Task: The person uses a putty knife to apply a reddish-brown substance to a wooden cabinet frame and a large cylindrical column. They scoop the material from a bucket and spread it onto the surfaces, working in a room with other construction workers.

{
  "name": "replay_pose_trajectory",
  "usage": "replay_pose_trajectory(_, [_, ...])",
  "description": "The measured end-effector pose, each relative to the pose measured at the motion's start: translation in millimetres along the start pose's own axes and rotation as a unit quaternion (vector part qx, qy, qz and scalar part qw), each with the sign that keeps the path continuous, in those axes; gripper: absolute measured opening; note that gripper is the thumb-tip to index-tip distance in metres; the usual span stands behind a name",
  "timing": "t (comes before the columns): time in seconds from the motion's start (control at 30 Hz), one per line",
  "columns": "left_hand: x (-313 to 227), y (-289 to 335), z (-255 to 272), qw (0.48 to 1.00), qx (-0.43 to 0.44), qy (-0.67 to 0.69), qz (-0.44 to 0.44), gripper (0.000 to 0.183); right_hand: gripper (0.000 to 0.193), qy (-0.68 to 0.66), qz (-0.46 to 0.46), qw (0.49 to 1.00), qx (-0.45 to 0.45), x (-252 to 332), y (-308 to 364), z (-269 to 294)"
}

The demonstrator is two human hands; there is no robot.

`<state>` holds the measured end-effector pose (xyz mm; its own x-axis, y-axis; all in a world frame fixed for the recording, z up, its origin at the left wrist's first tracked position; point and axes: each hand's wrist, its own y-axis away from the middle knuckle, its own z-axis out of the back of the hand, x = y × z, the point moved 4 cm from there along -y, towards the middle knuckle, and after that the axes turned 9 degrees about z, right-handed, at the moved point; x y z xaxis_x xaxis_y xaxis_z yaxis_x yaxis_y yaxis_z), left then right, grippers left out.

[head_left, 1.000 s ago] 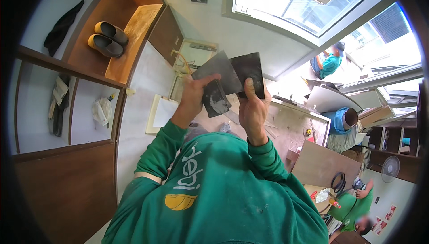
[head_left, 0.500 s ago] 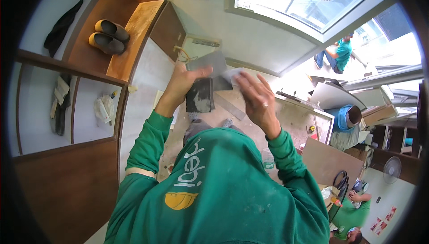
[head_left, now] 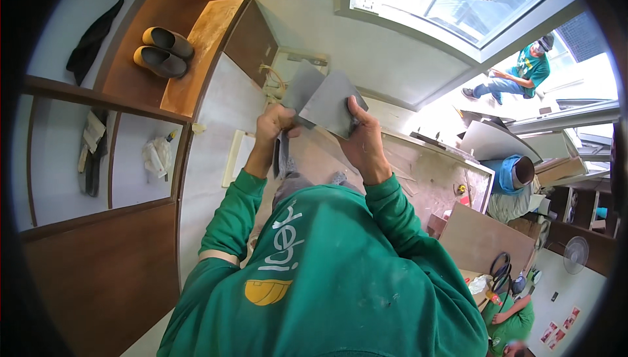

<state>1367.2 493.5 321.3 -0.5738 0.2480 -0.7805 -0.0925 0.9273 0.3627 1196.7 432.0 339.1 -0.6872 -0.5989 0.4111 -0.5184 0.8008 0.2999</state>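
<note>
- left hand [head_left: 273,124]: fingers curled inward, closed on the lower part of a thin, flat, dark-grey sheet [head_left: 298,87]. the sheet projects above and to the right of these fingers.
- right hand [head_left: 366,147]: thumb laid on the near face of a thin, flat, light-grey sheet [head_left: 329,105], pinching it at its right edge. the remaining fingers are largely hidden.
- sheet position: the light-grey sheet lies between the two sets of fingers, tilted, and overlaps the dark-grey sheet in front. whether their faces touch cannot be determined.
- below the left fingers: a narrow, bent, dark bluish-grey piece [head_left: 282,155] hangs down, seen nearly edge-on. the hand hides its upper end.
- nearer the wearer than the fingers: a green long-sleeved sweatshirt [head_left: 353,278] with a yellow helmet print.
- well left of the left fingers: a pair of dark clogs with tan linings [head_left: 162,59] on a brown wooden shelf [head_left: 208,39].
- right of the right fingers: a roll in blue wrapping [head_left: 499,175]; nearer the wearer, a flat brown board [head_left: 487,236]; farther right, a round pale fan [head_left: 575,254].
- upper right, well apart from the fingers: a person in a green top and blue trousers [head_left: 531,69].
</note>
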Motion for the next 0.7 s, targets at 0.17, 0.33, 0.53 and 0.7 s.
replay_pose_trajectory(0.17, [-5.9, 5.0, -37.8, 0.973, 0.104, -0.205, -0.028, 0.042, 0.035, 0.126, 0.082, 0.988, 0.024, -1.4, -11.4, -2.9])
replay_pose_trajectory(0.33, [-2.7, -3.7, -49.1, 0.989, 0.001, -0.149, 0.012, 0.017, 0.034, 0.503, 0.131, 0.854, -0.001, 12.9, -10.4, 0.6])
replay_pose_trajectory(0.53, [-2.1, -9.8, -51.4, 0.995, -0.057, -0.08, 0.034, 0.024, 0.043, 0.523, 0.343, 0.778, 0.058, 28.2, -6.6, -10.8])
replay_pose_trajectory(0.7, [-5.4, -16.1, -44.0, 0.992, -0.072, -0.103, 0.011, 0.027, 0.044, 0.576, 0.342, 0.741, 0.052, 29.1, -11.1, -6.3])
